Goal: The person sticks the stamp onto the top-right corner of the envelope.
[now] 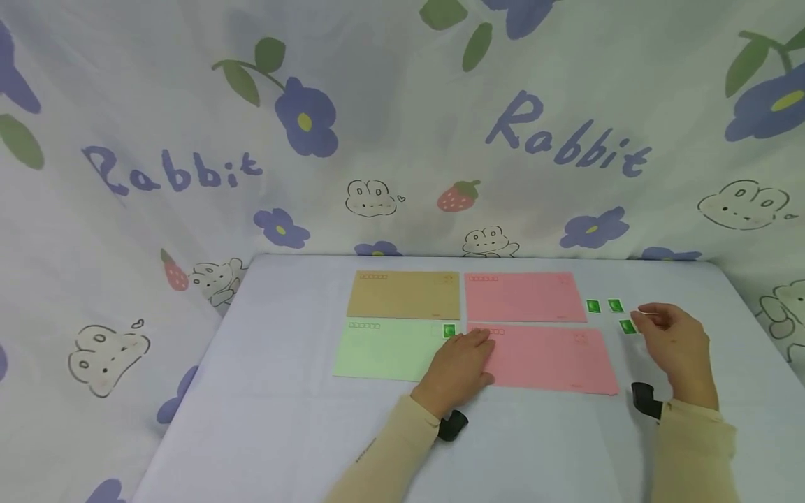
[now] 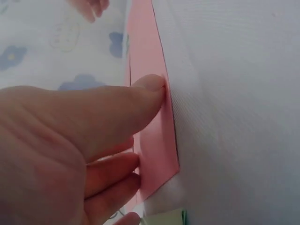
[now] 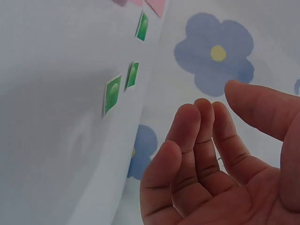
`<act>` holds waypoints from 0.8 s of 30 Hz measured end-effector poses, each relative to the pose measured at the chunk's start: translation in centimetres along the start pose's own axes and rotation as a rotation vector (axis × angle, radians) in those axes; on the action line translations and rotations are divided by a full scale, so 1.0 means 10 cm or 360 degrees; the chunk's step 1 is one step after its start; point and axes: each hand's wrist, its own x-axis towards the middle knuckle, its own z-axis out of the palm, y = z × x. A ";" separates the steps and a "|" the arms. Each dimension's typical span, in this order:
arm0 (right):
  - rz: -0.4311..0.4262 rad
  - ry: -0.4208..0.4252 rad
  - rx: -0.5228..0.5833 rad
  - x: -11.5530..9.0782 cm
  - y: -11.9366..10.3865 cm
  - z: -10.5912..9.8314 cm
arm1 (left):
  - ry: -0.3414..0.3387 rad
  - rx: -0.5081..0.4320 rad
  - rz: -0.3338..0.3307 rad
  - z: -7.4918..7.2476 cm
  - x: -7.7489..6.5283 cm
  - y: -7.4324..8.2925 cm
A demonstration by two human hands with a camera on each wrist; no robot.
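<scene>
At lower centre of the frame, the left hand rests extended, thumb apart from fingers, on the lower pink envelope. At right, the right hand hovers beside 3 stamps, fingers loosely bent, thumb apart.

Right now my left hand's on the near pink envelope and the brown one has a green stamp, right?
Not the brown envelope: the head view shows a green stamp on the light green envelope. Your left hand is on the near pink envelope.
</scene>
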 end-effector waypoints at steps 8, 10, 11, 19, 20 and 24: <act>-0.0005 -0.0188 0.0016 0.09 0.10 -0.05 | -0.0040 0.0021 -0.0034 -0.04 0.02 0.02; 0.0012 -0.0211 0.0020 0.13 0.12 -0.05 | -0.0049 0.0036 -0.0019 -0.04 0.03 0.03; 0.0015 -0.0222 0.0018 0.14 0.13 -0.05 | -0.0051 0.0048 -0.0009 -0.05 0.03 0.03; -0.0046 -0.0297 -0.0007 0.29 0.24 -0.02 | -0.0087 0.0160 0.0039 -0.07 0.03 0.04; -0.0053 -0.0313 -0.0025 0.30 0.24 -0.02 | -0.0094 0.0155 0.0035 -0.07 0.03 0.04; -0.0100 -0.0367 -0.0134 0.35 0.25 -0.03 | -0.0103 0.0134 0.0027 -0.09 0.03 0.03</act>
